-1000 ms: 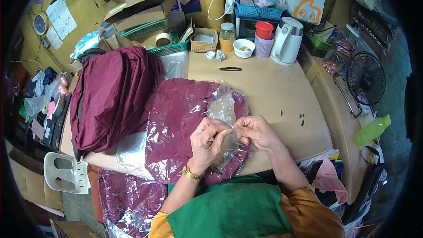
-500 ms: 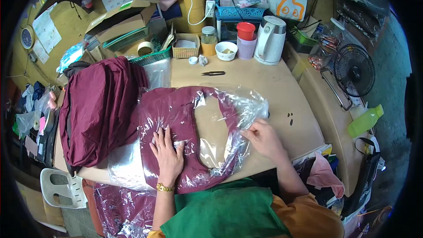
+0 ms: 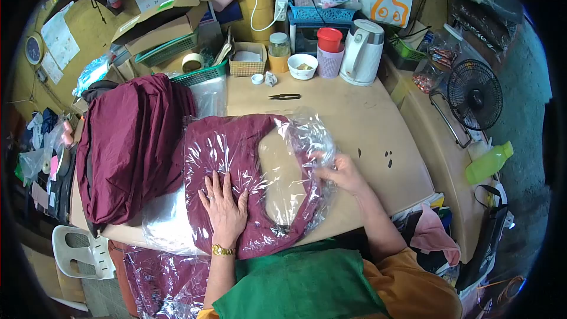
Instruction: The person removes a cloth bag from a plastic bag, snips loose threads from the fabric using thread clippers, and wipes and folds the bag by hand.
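Observation:
A maroon garment (image 3: pixel 227 142) lies flat on the table inside a clear plastic bag (image 3: pixel 313 133). Bare tabletop shows through a rounded opening in the garment. My left hand (image 3: pixel 226 212) rests palm down on the bagged fabric, fingers spread. At the bag's right edge, my right hand (image 3: pixel 344 175) has its thumb and fingers closed on the loose plastic; the fingertips are partly blurred by the film. To the left, a heap of maroon fabric (image 3: pixel 133 147) stands beside the bag. Flat clear plastic (image 3: pixel 168 221) lies under the heap's edge.
Thread snips (image 3: pixel 284 97) lie beyond the bag. Along the back stand a white kettle (image 3: pixel 361 53), a white bowl (image 3: pixel 303 66), a glass jar (image 3: pixel 279 52) and a green basket (image 3: pixel 204 75). A black fan (image 3: pixel 474 94) and green bottle (image 3: pixel 489 162) are at the right.
My right hand has moved slightly left with the bag's edge, and the loose plastic is drawn in closer to the garment. My left hand stays on the fabric.

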Motion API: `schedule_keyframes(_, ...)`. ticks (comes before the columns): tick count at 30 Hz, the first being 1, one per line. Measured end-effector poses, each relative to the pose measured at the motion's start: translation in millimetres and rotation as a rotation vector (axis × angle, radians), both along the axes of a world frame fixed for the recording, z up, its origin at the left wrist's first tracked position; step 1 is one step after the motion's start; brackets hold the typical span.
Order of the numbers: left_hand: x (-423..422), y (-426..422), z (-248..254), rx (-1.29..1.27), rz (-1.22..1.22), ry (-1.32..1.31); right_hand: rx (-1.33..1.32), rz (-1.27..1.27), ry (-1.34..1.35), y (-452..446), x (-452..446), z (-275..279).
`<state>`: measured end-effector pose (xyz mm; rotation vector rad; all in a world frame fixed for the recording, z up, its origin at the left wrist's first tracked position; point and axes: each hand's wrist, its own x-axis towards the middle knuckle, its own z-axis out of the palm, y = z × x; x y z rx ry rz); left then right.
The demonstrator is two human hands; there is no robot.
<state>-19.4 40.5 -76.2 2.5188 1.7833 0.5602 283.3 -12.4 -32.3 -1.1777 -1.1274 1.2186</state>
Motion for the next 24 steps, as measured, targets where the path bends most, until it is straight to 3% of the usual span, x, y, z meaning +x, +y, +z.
schedule_keyframes(1,-0.5,-0.1,-0.1,0.001,0.001,-0.001,0.001,0.001,-0.001,-0.7,9.0,-8.3)
schedule_keyframes(3,-2.3,0.7,-0.3,-0.004,0.002,-0.013,-0.139,0.104,-0.568,-8.0,45.4,-33.0)
schedule_keyframes(6,-2.0,-0.4,3.4,-0.02,0.027,-0.034,-0.315,-0.402,-0.515,-46.2,104.3,12.1)
schedule_keyframes(7,-2.0,-1.0,2.8,-0.022,0.025,-0.033,-0.265,-0.575,-0.388,-54.5,138.6,-2.5)
schedule_keyframes(9,-0.3,-0.5,2.0,-0.007,0.027,-0.014,-0.05,-0.886,-0.87,-64.6,176.5,-9.6)
schedule_keyframes(10,0.1,0.4,1.7,-0.005,0.022,-0.017,-0.049,-0.892,-0.871,-63.2,175.9,-4.9)
schedule_keyframes(12,0.0,1.1,-0.1,0.026,0.022,-0.014,0.248,-1.049,-1.079,-50.6,155.0,21.0)
schedule_keyframes(14,0.5,0.3,-1.1,0.025,0.02,-0.011,0.041,-0.799,-1.157,-20.8,87.9,60.6)
schedule_keyframes(16,0.6,1.3,0.0,0.033,0.025,-0.012,-0.068,-0.536,-1.225,15.5,39.6,64.6)
schedule_keyframes(18,0.2,0.3,1.7,0.007,0.026,-0.001,-0.396,-0.123,-1.328,52.7,19.4,56.6)
schedule_keyframes(19,-0.2,-0.2,1.8,0.01,0.036,-0.001,-0.387,-0.117,-1.329,67.2,24.7,38.9)
schedule_keyframes(21,-1.1,-0.6,1.4,0.013,0.022,-0.009,-0.209,0.346,-0.806,96.6,43.6,-8.0)
schedule_keyframes(24,-1.6,-1.2,4.4,0.004,0.022,-0.028,0.01,-0.452,-0.217,109.7,122.5,-33.8)
